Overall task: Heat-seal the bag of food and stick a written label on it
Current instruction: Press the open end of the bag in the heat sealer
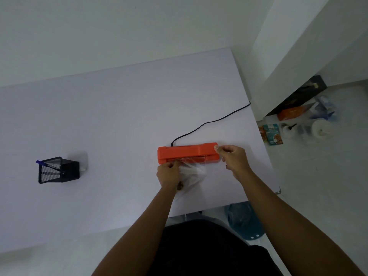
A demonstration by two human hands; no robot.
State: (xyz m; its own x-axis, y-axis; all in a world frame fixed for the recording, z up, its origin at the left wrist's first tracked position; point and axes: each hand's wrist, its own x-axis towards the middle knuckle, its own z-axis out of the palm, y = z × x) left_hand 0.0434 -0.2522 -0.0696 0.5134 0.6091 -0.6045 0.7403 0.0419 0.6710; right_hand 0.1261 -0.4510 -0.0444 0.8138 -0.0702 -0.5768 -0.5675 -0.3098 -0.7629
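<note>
Here, one orange sealer, one clear bag, two hands, left hand, right hand.

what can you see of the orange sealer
The sealer is a long, orange, plastic-looking bar lying flat on the white table, toward its right side. A black cord runs from its back edge off the table. The clear bag has its mouth at the front slot. The right hand grips its right end; the left hand holds the bag.
</note>
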